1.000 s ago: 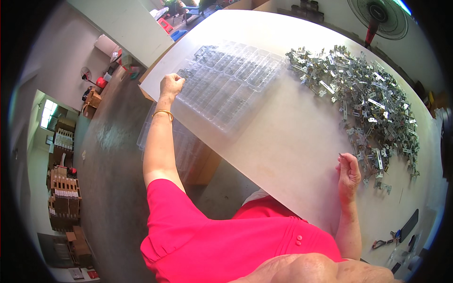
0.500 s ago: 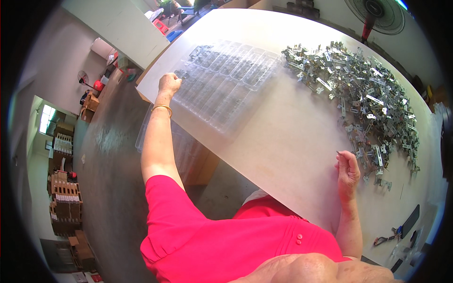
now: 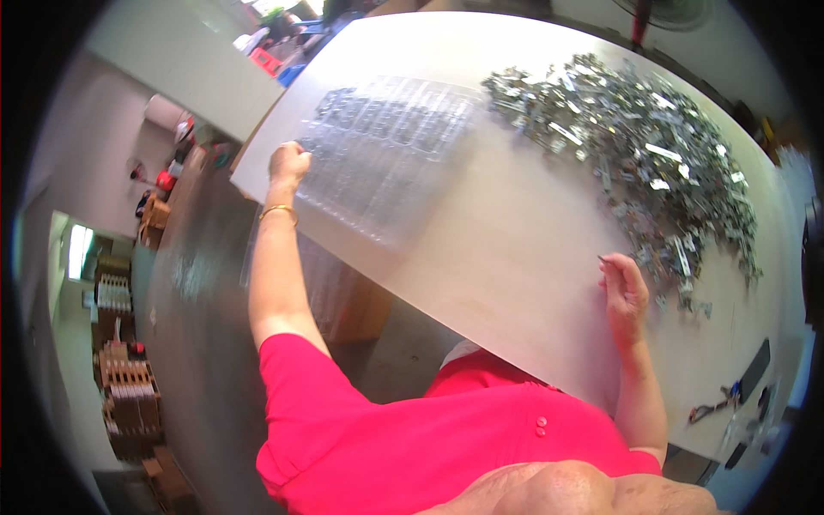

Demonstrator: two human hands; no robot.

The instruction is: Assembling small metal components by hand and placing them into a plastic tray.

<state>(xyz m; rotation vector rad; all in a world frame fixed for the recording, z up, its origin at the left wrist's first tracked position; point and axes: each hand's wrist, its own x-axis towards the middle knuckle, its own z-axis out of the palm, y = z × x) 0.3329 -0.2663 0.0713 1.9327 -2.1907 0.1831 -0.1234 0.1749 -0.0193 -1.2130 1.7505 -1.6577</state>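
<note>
Left hand (image 3: 290, 165) by clear tray (image 3: 365, 202), metal parts (image 3: 657, 159), any print blurred

A person in a bright pink short-sleeved top (image 3: 403, 446) leans over a broad pale table (image 3: 506, 232). The left hand (image 3: 290, 163), fingers curled, is at the left edge of a clear plastic tray with long narrow compartments (image 3: 365, 202); whether it grips anything is unclear. A gold-coloured bangle (image 3: 277, 209) circles that wrist. The right hand (image 3: 625, 292) pinches a small dark piece (image 3: 602, 257) above the table, just beside a wide heap of silvery metal parts (image 3: 635, 146). A flat black strip (image 3: 755, 369) lies nearer the lower right.
</note>
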